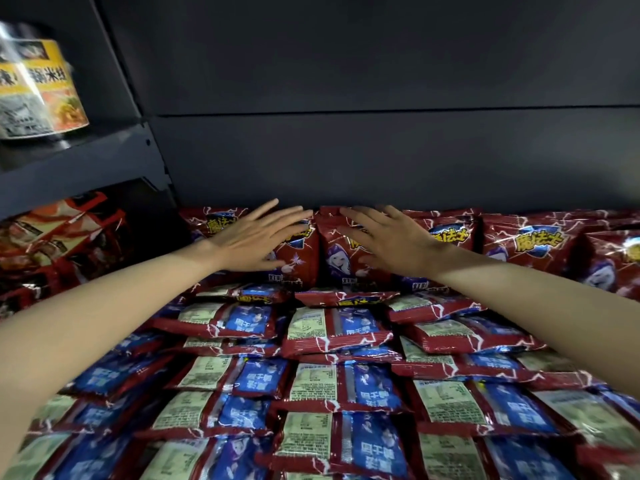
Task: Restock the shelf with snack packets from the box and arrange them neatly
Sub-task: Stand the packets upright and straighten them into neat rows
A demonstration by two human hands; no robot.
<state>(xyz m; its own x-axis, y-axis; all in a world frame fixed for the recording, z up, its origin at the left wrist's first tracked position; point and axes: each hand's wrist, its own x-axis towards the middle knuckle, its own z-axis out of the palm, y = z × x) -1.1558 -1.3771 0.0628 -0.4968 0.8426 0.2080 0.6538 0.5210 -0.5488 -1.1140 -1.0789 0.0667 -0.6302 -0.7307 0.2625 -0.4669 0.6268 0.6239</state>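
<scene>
Red snack packets stand upright in a row along the dark back panel of the shelf. My left hand [252, 237] lies flat with straight fingers against one upright packet [301, 251]. My right hand [391, 242] presses flat on the neighbouring upright packet [337, 258], fingers spread. In front of them, several rows of the same packets [332, 334] lie flat with their blue and green backs up, overlapping toward me. The box is not in view.
A dark shelf upright [152, 161] stands at the left. Beyond it, a side shelf carries yellow noodle cups [38, 88] above and orange-red packets [52, 244] below. More upright red packets [526, 244] run to the right.
</scene>
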